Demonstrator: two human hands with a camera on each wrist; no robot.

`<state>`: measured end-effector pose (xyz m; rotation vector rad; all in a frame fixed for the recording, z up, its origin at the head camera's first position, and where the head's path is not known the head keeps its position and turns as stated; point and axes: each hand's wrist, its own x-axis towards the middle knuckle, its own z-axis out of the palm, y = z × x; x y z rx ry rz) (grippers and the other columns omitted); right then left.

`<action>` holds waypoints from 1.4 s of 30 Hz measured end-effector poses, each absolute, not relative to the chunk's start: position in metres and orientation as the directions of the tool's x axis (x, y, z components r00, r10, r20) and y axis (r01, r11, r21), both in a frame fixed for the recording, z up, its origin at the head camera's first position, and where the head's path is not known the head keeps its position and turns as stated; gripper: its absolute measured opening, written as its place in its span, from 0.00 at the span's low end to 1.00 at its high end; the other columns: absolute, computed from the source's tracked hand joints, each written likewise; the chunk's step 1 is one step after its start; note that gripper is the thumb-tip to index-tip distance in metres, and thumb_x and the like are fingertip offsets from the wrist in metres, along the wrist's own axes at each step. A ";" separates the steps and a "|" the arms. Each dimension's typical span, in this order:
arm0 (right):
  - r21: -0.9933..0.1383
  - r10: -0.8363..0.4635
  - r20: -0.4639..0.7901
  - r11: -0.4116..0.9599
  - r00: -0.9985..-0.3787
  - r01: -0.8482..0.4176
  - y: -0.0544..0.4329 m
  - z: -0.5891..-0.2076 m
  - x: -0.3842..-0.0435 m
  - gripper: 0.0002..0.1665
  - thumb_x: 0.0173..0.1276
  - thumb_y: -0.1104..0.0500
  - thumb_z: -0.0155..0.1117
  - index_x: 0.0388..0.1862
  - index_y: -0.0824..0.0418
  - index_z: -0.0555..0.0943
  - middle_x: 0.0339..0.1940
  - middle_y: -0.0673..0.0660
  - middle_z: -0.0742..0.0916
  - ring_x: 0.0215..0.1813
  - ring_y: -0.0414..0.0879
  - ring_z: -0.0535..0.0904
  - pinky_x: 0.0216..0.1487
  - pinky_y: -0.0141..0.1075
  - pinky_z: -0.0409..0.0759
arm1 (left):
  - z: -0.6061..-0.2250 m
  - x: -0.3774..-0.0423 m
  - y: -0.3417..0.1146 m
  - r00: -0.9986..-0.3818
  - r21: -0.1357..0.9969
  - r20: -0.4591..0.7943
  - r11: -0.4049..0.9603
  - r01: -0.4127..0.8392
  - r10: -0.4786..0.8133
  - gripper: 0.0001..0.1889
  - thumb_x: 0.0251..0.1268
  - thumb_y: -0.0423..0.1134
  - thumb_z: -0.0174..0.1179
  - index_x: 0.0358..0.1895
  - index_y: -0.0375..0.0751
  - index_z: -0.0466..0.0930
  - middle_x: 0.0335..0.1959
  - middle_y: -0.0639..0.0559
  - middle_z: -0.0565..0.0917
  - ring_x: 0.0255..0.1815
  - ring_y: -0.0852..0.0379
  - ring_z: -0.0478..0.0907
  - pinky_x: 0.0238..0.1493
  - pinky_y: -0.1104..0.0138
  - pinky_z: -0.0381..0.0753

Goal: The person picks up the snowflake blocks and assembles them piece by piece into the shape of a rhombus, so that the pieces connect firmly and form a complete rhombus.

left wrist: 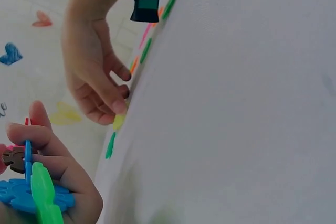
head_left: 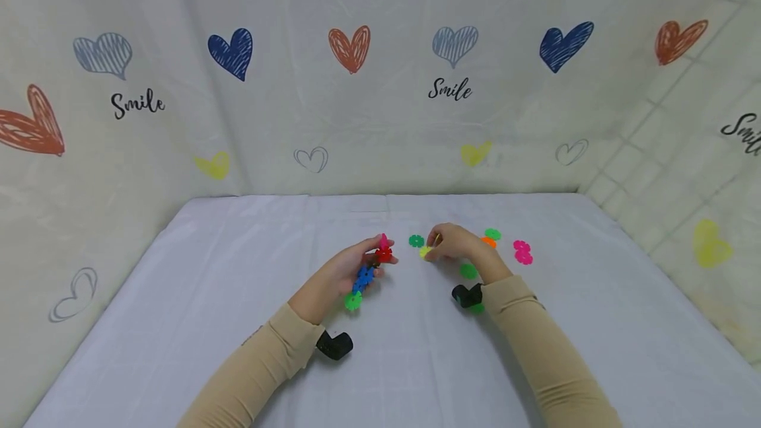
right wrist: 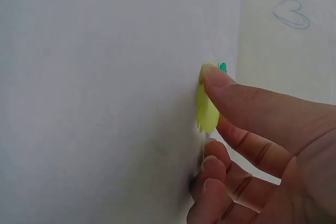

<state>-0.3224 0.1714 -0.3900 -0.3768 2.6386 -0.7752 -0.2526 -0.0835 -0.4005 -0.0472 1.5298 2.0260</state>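
My left hand holds a chain of linked plastic snowflake discs. Along it come a pink disc, a red disc, a brown disc, blue discs and a bright green disc at the near end. To the right, low over the cloth, my right hand pinches a yellow snowflake disc. The thumb lies on the yellow disc's face in the right wrist view, with the other fingers curled below it. A dark green disc lies just beyond the yellow one.
Around my right forearm lie an orange disc, green discs and pink discs. Black wrist mounts stick out from both sleeves. A white cloth covers the table, and a heart-printed curtain hangs behind.
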 end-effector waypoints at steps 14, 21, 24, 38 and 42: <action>-0.731 -0.343 -0.197 0.675 -0.918 -0.095 0.179 -0.390 -0.313 0.11 0.71 0.58 0.69 0.43 0.64 0.77 0.31 0.55 0.86 0.32 0.48 0.76 0.37 0.36 0.75 | -0.402 -0.253 -0.081 -0.808 0.864 -0.398 -0.119 -0.489 0.434 0.28 0.81 0.54 0.49 0.74 0.41 0.71 0.52 0.49 0.87 0.23 0.64 0.71 0.23 0.76 0.66; -0.874 -0.257 -0.090 0.484 -0.962 -0.048 0.167 -0.383 -0.307 0.21 0.73 0.53 0.69 0.56 0.65 0.79 0.36 0.59 0.89 0.37 0.56 0.76 0.47 0.44 0.75 | -0.398 -0.253 -0.077 -0.802 0.852 -0.415 -0.125 -0.508 0.430 0.29 0.79 0.56 0.52 0.74 0.43 0.70 0.53 0.49 0.86 0.25 0.64 0.70 0.23 0.76 0.66; -0.902 -0.235 -0.057 0.428 -0.970 -0.050 0.158 -0.379 -0.302 0.21 0.73 0.52 0.68 0.57 0.64 0.80 0.36 0.57 0.89 0.42 0.60 0.77 0.51 0.47 0.75 | -0.398 -0.254 -0.078 -0.799 0.856 -0.416 -0.111 -0.506 0.434 0.29 0.79 0.56 0.51 0.74 0.43 0.71 0.51 0.50 0.86 0.25 0.63 0.70 0.23 0.75 0.64; -0.959 -0.216 0.001 0.278 -0.976 -0.062 0.122 -0.383 -0.289 0.20 0.77 0.56 0.64 0.61 0.66 0.83 0.38 0.57 0.88 0.42 0.63 0.80 0.49 0.40 0.81 | -0.402 -0.254 -0.086 -0.817 0.901 -0.359 -0.062 -0.430 0.451 0.27 0.81 0.51 0.52 0.71 0.36 0.74 0.48 0.51 0.88 0.24 0.63 0.70 0.25 0.77 0.67; -0.958 -0.209 0.004 0.280 -0.978 -0.063 0.115 -0.381 -0.286 0.18 0.76 0.57 0.64 0.59 0.66 0.84 0.37 0.55 0.87 0.43 0.66 0.79 0.50 0.43 0.82 | -0.401 -0.253 -0.085 -0.821 0.919 -0.333 -0.037 -0.393 0.464 0.27 0.81 0.50 0.52 0.71 0.34 0.74 0.49 0.49 0.88 0.26 0.63 0.71 0.27 0.77 0.67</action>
